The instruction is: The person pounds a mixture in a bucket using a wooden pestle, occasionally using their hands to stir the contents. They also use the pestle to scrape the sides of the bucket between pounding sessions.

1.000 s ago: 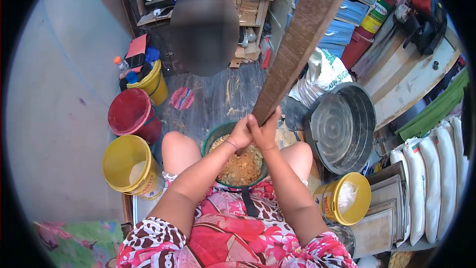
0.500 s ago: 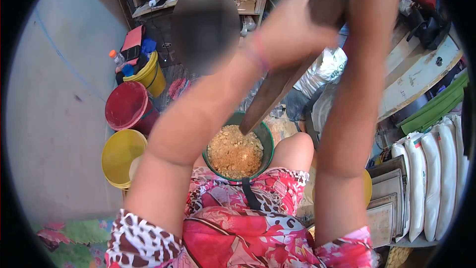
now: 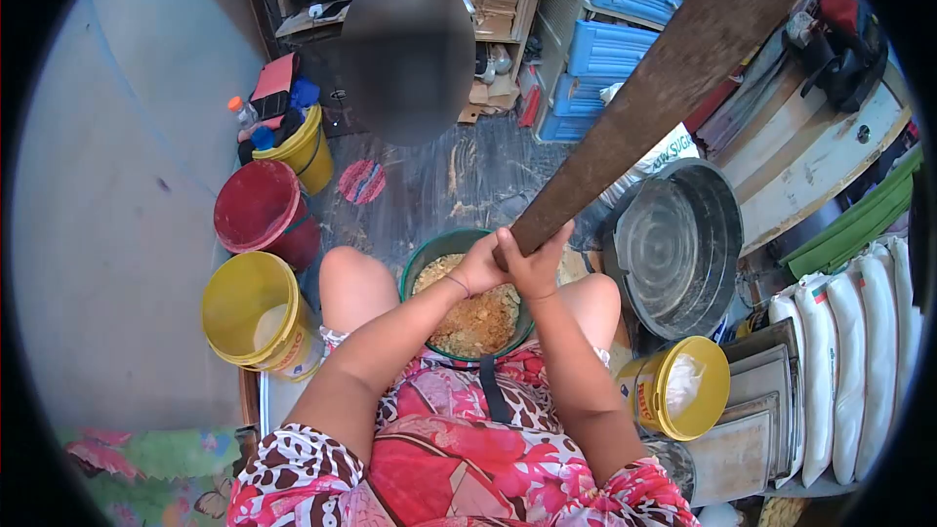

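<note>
Two hands [image 3: 512,263]; one pestle [image 3: 673,78]; one bowl [image 3: 415,268]

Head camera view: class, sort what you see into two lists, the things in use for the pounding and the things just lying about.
In use:
left hand and right hand, both gripping the wooden pole
green bowl
crumbly yellow mix

Lying about:
red bucket
yellow bucket
metal basin
small yellow tub
white sacks
blue crates

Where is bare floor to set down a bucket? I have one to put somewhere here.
Bare grey floor lies left of the red bucket and yellow bucket. A smaller dark patch sits between the green bowl and the shelves. Right of the metal basin it is packed with trays and sacks.
</note>
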Action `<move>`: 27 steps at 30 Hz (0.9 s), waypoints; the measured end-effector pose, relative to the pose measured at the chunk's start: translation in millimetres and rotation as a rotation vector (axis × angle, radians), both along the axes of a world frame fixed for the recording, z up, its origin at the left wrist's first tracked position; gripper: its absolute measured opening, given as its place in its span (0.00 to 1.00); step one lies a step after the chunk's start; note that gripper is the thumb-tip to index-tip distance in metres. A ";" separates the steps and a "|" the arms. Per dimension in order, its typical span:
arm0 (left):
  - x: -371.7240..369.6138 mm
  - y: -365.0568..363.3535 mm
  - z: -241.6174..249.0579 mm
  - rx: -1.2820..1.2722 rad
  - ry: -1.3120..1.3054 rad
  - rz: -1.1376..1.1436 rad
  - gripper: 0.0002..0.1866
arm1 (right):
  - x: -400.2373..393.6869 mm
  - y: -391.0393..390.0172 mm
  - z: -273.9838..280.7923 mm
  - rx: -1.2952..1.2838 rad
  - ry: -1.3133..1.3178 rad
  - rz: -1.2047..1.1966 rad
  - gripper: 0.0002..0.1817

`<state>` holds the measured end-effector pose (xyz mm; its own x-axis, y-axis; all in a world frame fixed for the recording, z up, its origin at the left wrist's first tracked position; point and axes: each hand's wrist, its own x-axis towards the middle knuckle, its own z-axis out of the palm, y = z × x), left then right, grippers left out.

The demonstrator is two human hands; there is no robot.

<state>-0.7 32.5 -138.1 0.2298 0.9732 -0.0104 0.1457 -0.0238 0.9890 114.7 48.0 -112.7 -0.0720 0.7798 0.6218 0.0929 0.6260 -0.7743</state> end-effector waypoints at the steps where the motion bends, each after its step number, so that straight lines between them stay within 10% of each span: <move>1: 1.5 2.4 11.2 0.007 0.002 0.002 0.35 | 3.3 0.2 21.1 0.007 0.002 0.002 0.39; 3: 8.4 15.8 30.0 0.518 -0.036 0.000 0.35 | 9.6 -5.2 88.3 0.311 0.016 -0.033 0.41; 8: 36.1 -20.4 277.9 1.107 0.051 0.115 0.45 | 40.7 -12.4 321.1 0.720 0.045 -0.216 0.34; 13: 41.4 -38.8 388.3 0.764 -0.045 -0.119 0.37 | 37.6 -23.4 380.7 0.682 0.098 0.285 0.34; 17: 32.5 -8.5 270.0 0.836 -0.048 0.081 0.33 | 30.4 4.8 301.9 0.400 0.234 0.054 0.34; 20: 22.9 1.5 52.8 0.457 -0.013 0.178 0.36 | 11.4 37.2 42.2 0.356 -0.180 -0.242 0.45; 22: 8.4 14.7 -96.7 0.069 -0.215 0.080 0.37 | -7.0 17.6 -92.8 -0.206 0.194 0.136 0.39; 27: 10.9 16.3 -59.9 0.257 -0.096 0.047 0.35 | 12.4 13.3 -63.1 -0.142 0.022 0.156 0.36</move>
<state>10.2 48.8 -198.0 0.1727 0.9508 0.2573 0.0586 -0.2707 0.9609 127.1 61.3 -175.8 -0.1862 0.8402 0.5092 -0.0142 0.5160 -0.8565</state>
